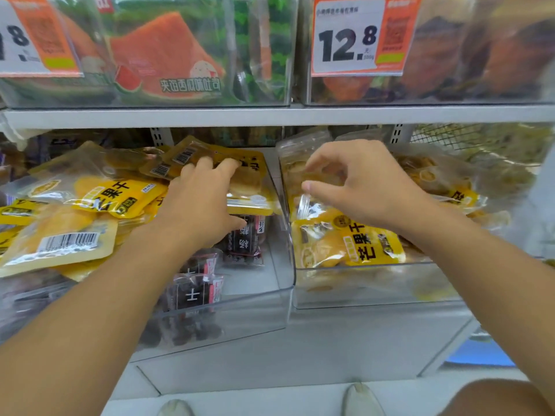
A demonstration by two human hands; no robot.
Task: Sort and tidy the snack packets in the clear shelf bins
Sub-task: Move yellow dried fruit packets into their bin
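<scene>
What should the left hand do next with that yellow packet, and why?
Probably lift the yellow packet that the left hand grips across into the right bin, since it lies over dark packets while matching yellow ones fill that bin.

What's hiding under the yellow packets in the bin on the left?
Dark packets lie under the yellow packets in the left bin, near the left hand. Anything deeper under the pile is covered.

Yellow snack packets [120, 196] with black lettering, dark maroon packets [244, 238], and an orange-and-white price tag [357, 36].
</scene>
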